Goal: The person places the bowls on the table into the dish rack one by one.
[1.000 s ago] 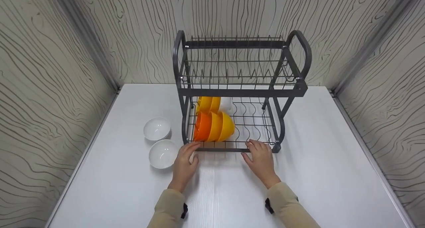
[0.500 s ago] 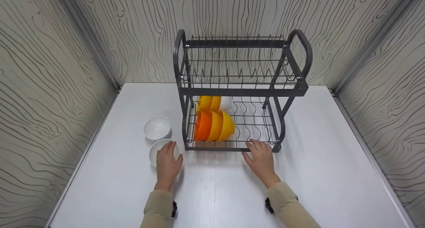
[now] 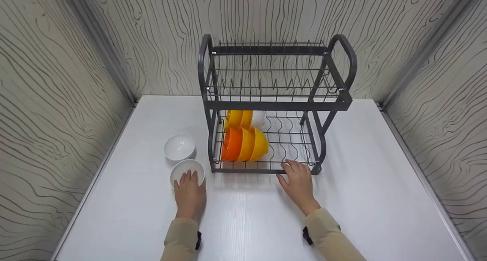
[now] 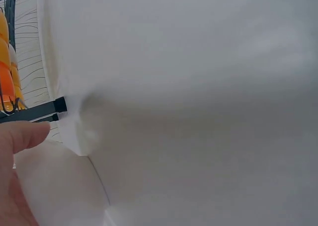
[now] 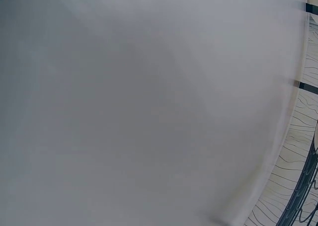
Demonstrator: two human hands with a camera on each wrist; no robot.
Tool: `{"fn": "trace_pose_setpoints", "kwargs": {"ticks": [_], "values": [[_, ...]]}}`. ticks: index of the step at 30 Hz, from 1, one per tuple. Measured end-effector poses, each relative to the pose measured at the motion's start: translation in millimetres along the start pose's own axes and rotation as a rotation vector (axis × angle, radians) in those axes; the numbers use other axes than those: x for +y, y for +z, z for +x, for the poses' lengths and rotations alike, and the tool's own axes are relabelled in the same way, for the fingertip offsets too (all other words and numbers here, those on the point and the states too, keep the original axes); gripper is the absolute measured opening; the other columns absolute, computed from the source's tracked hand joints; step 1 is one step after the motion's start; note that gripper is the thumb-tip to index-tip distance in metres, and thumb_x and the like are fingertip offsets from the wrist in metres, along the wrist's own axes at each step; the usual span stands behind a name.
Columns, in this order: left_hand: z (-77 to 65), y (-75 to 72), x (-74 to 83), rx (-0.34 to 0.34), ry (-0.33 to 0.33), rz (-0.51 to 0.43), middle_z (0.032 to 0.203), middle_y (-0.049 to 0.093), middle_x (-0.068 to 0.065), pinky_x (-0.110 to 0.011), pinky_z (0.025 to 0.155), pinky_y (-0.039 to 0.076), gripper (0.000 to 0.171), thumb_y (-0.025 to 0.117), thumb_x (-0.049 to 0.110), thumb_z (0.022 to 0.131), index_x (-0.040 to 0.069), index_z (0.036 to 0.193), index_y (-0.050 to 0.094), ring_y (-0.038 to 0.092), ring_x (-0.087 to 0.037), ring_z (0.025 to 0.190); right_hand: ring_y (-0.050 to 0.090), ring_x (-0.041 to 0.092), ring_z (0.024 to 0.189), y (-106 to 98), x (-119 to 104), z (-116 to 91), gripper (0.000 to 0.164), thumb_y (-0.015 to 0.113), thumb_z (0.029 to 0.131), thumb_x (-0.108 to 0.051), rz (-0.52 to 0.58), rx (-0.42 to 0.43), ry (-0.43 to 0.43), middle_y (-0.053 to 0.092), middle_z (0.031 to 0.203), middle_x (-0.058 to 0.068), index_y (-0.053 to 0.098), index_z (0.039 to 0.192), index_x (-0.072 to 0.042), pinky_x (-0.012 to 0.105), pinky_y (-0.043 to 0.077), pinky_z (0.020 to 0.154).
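My left hand (image 3: 188,194) is at the nearer white bowl (image 3: 195,164), fingers reaching over its front rim into the inside and the thumb on the right side. In the left wrist view the thumb (image 4: 30,135) lies just above the bowl's pale wall (image 4: 59,186); the other fingers are out of that view. My right hand (image 3: 298,185) rests on the front bar of a dark two-tier dish rack (image 3: 251,171), fingers extended over it, thumb in front. A second white bowl (image 3: 179,147) stands upright just behind the first.
On the rack's lower tier, an orange bowl (image 3: 230,145) and yellow bowls (image 3: 260,145) stand on edge at the front left. Behind them are more yellow bowls (image 3: 239,119) and a white one (image 3: 259,118). Wood-patterned panels (image 3: 167,44) enclose the white table (image 3: 243,223).
My left hand has left the rack's front left corner, moved left over the nearer white bowl, then drawn back with its fingers inside the rim. My right hand has stayed on the bar.
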State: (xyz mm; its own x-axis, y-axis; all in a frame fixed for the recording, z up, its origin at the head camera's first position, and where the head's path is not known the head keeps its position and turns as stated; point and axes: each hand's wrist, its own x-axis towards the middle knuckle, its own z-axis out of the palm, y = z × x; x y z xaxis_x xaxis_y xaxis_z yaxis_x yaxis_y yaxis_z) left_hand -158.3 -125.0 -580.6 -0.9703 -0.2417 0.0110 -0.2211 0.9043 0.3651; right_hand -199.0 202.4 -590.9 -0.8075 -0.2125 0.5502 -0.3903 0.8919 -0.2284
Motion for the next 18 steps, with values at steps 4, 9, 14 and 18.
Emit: {"fn": "trace_pose_setpoints", "kwargs": {"ticks": [4, 9, 14, 18], "values": [[-2.7, 0.7, -0.2, 0.035, 0.026, -0.003, 0.135, 0.049, -0.021, -0.062, 0.111, 0.017, 0.046, 0.061, 0.019, 0.085, 0.001, 0.127, 0.053, 0.041, -0.038, 0.129, 0.056, 0.028, 0.105, 1.2, 0.6, -0.1, 0.033, 0.073, 0.076, -0.028, 0.006, 0.011, -0.004, 0.063, 0.113, 0.008, 0.065, 0.104, -0.01, 0.046, 0.041, 0.09], [-7.0, 2.8, -2.5, 0.074, 0.058, -0.008, 0.133, 0.052, -0.019, -0.063, 0.108, 0.021, 0.042, 0.061, 0.016, 0.085, 0.001, 0.124, 0.055, 0.045, -0.038, 0.126, 0.056, 0.028, 0.105, 2.1, 0.9, 0.4, 0.033, 0.072, 0.078, -0.028, 0.003, 0.006, 0.001, 0.063, 0.113, 0.007, 0.065, 0.104, -0.011, 0.046, 0.042, 0.091], [-9.5, 3.6, -5.2, 0.071, 0.06, -0.032, 0.133, 0.052, -0.018, -0.064, 0.106, 0.024, 0.037, 0.06, 0.016, 0.087, 0.002, 0.121, 0.059, 0.046, -0.038, 0.125, 0.056, 0.027, 0.105, 2.5, 0.6, -0.1, 0.033, 0.072, 0.077, -0.029, -0.005, 0.004, 0.006, 0.063, 0.113, 0.007, 0.066, 0.104, -0.011, 0.046, 0.042, 0.092], [-10.8, 3.3, -6.2, 0.059, 0.052, -0.054, 0.134, 0.052, -0.017, -0.064, 0.106, 0.025, 0.035, 0.058, 0.016, 0.088, 0.003, 0.12, 0.059, 0.046, -0.038, 0.125, 0.056, 0.027, 0.105, 1.9, 0.0, -0.3, 0.033, 0.072, 0.077, -0.028, -0.005, 0.012, 0.002, 0.063, 0.113, 0.008, 0.065, 0.104, -0.011, 0.046, 0.041, 0.092]]}}
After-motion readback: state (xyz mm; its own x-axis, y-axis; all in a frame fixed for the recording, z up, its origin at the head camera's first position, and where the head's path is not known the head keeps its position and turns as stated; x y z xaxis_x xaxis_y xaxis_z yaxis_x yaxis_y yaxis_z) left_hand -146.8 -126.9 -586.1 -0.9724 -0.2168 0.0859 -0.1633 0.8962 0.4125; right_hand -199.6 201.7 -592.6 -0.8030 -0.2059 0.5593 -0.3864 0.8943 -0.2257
